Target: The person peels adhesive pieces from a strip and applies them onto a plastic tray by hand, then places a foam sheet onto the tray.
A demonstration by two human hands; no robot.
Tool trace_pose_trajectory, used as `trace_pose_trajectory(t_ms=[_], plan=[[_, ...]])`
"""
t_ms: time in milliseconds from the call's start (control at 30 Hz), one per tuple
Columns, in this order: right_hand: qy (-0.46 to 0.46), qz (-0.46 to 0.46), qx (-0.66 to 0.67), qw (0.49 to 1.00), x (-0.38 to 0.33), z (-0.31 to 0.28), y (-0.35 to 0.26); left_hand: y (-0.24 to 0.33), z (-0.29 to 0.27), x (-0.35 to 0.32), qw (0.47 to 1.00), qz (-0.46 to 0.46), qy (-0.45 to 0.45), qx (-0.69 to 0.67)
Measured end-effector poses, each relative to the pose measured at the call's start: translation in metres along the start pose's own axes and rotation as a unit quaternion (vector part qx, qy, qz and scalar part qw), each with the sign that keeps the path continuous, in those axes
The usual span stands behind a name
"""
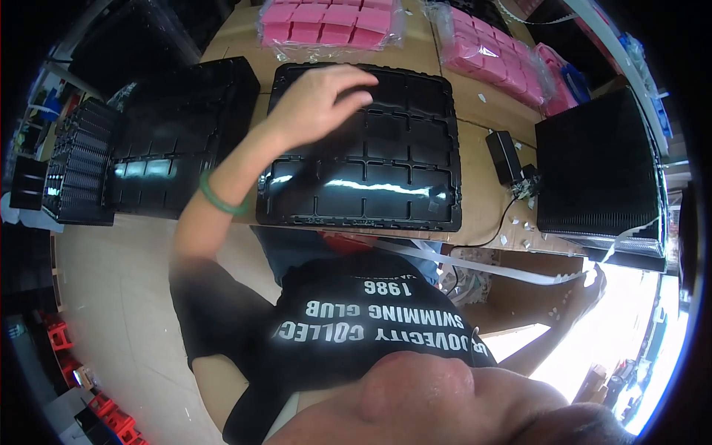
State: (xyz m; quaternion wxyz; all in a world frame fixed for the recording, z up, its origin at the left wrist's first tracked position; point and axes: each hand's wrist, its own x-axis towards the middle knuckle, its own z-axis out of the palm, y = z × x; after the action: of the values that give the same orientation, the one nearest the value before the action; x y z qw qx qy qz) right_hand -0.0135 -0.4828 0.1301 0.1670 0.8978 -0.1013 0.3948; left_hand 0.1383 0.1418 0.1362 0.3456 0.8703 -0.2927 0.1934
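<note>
My left hand (322, 104), with a green bangle on its wrist, is over the far left part of a black plastic tray (363, 221). Its fingers and thumb are apart and hold nothing. The tray lies in front of me, divided by raised ridges into several shallow rectangular compartments. Out at the right, low beside the table, my right hand (591, 285) is closed on a long white strip (512, 273). Glare washes out part of that hand. From it the strip runs left across the front of my body, and a piece also rises toward the right.
Stacked black trays stand at the left (170, 133) and right (601, 163). Pink foam blocks in clear plastic (326, 26) lie at the far side, more (493, 59) at far right. A black power adapter (504, 157) with a cable and small white scraps lie beside the tray.
</note>
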Motion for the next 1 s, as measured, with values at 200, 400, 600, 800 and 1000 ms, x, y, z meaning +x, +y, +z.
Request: trace_pose_trajectory(t_ms=[200,400,600,800,1000], plan=[[0.141,0.2,0.302,0.922,0.061,-0.053,-0.169,-0.172,0.01,0.089,0.949,-0.064,-0.048,0.306],[0.036,-0.284,0.475,0.832,0.169,-0.055,-0.306,-0.258,0.019,0.12,0.91,0.005,-0.061,0.411],[-0.122,-0.403,0.478,0.771,0.237,0.106,-0.458,-0.273,0.02,0.157,0.954,-0.075,-0.161,0.24],[-0.155,-0.365,0.442,0.805,0.234,0.181,-0.578,-0.292,0.003,0.157,0.979,-0.153,-0.135,0.023],[-0.109,-0.333,0.487,0.8,0.246,0.177,-0.594,-0.288,-0.01,0.166,0.978,-0.171,-0.117,-0.017]])
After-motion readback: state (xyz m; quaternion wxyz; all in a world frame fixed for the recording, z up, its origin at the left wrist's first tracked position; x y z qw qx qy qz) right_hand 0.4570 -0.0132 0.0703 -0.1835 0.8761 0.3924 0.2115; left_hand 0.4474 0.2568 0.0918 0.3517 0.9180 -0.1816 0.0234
